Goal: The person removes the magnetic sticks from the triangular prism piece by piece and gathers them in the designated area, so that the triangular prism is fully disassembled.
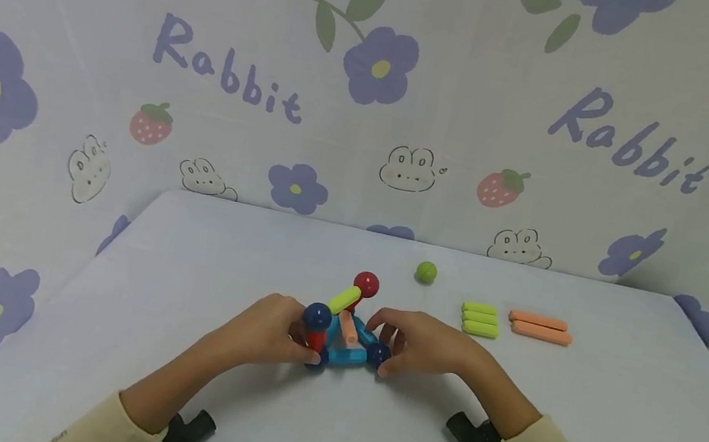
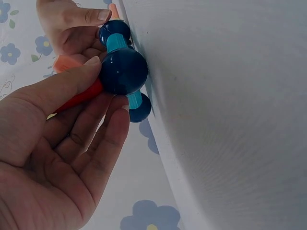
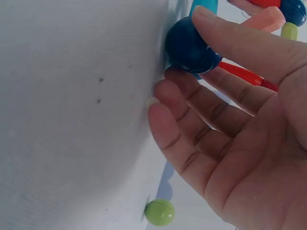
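Note:
A ball-and-rod construction toy stands on the table between both hands. Its base has light-blue rods [image 1: 346, 357] joined by dark blue balls. At its left corner a red rod [image 1: 316, 340] rises to a dark blue top ball [image 1: 317, 317]. From there a yellow-green rod [image 1: 344, 300] runs to a red ball [image 1: 366, 284]; an orange rod [image 1: 348, 329] slants inside. My left hand [image 1: 270, 327] pinches the lower left corner ball [image 2: 123, 72], with its fingers beside the red rod. My right hand [image 1: 429, 343] holds the right corner ball [image 3: 189, 45] between thumb and fingers.
Behind and to the right lies a green ball [image 1: 426, 272]. Three yellow-green rods [image 1: 480, 319] lie side by side, with two orange rods [image 1: 541, 327] to their right. A printed cloth [image 1: 369, 124] hangs behind the white table [image 1: 241, 242].

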A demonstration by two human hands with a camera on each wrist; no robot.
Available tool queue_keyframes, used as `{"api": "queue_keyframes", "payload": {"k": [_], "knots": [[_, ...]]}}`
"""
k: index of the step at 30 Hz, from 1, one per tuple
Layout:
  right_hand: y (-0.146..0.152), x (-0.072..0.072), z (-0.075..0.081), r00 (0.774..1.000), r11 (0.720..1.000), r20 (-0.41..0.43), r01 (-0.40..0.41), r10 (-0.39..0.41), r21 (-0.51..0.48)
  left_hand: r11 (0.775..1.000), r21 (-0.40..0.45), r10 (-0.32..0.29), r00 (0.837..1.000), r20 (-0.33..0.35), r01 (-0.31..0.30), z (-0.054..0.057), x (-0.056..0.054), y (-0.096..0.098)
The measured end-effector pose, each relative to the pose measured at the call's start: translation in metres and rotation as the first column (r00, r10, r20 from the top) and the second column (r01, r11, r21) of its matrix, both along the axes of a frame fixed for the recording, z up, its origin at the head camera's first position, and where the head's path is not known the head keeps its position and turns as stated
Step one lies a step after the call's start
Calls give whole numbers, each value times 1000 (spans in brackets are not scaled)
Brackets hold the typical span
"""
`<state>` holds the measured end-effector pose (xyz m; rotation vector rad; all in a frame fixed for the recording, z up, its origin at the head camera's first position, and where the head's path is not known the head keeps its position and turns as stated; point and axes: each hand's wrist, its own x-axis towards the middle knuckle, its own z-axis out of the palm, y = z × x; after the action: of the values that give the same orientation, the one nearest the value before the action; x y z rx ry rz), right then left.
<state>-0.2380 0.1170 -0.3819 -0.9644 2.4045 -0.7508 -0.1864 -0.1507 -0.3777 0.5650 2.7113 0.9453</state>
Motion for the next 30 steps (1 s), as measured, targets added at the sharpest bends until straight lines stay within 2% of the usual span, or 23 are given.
{"api": "queue_keyframes", "payload": {"k": [9, 18, 22, 25, 27, 30], "knots": [[0, 2, -1, 1000, 999, -5, -8, 8, -39, 1000, -5, -5, 1000, -11, 5, 0, 1, 0], [1, -2, -10, 995, 986, 86, -29, 44, -162, 1000, 4, -7, 1000, -16, 7, -1, 3, 0], [1, -2, -10, 994, 986, 113, 8, 11, -167, 1000, 6, -10, 1000, -16, 10, 0, 3, 1], [-2, -2, -4, 996, 972, 65, 79, -66, -223, 1000, 8, -7, 1000, -14, 8, 1, 4, 1], [-4, -3, 0, 994, 945, -12, 101, -110, -313, 1000, 8, -7, 1000, -13, 7, 1, 4, 1], [-12, -4, 8, 978, 908, -168, 44, -124, -416, 1000, 7, -10, 1000, -15, 10, 2, 5, 1]]}}
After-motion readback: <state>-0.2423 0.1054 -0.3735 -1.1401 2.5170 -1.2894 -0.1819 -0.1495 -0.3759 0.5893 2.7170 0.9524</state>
